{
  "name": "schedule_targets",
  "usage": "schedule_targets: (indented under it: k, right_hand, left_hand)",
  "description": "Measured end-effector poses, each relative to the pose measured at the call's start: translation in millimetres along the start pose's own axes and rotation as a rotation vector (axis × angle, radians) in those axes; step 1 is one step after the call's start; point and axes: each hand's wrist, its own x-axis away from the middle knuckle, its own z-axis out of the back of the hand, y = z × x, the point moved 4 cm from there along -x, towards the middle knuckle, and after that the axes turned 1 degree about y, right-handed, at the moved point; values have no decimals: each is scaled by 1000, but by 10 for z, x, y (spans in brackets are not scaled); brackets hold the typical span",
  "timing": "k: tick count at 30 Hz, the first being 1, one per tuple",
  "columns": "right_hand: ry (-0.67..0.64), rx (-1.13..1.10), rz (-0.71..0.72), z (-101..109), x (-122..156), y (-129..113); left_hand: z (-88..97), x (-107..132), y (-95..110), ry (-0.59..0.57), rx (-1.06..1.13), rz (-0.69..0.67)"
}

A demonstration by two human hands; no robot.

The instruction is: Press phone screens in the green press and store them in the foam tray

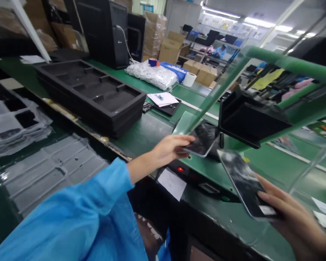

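Observation:
My left hand [167, 152] pinches the left edge of a flat, dark, glossy tablet-like device [203, 138] with a light rim, close to the green frame. In my right hand [286, 210] is a slim, phone-like device [244, 181]. Its dark glossy face is tilted up, and a small white label shows near its lower end. Fingers and thumb clasp it along its right side and lower end. The two devices are apart. Blur hides their finer detail.
Stacked black foam trays [92, 94] stand at the left of the green bench. A green frame [260, 98] carrying a black holder [252, 116] rises at the right. Translucent divided trays [54, 170] lie at lower left. Papers [164, 98] and a bubble-wrap bundle [152, 74] sit farther back.

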Motion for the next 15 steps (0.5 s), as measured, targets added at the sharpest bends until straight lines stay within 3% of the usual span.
schedule_targets:
  k: [2, 4, 6, 9, 11, 15]
  right_hand:
    - [-44, -266, -157, -134, -326, -82]
    - [-47, -366, -164, -248, -666, -192]
    - [-65, -342, -118, -346, -949, -276]
    - [-104, -243, -56, -420, -1200, -338]
    - [-133, -158, -28, -411, -1280, -355]
    - [-121, 131, 68, -336, -1396, -348]
  left_hand:
    - [264, 417, -194, -18, 193, 32]
    - [488, 788, -384, -46, 383, 55]
    - [681, 1077, -484, -34, 348, -32]
    - [892, 1343, -461, 89, -83, -217]
    - [970, 1399, -381, 212, -428, -307]
    - [949, 1198, -266, 396, -941, -539]
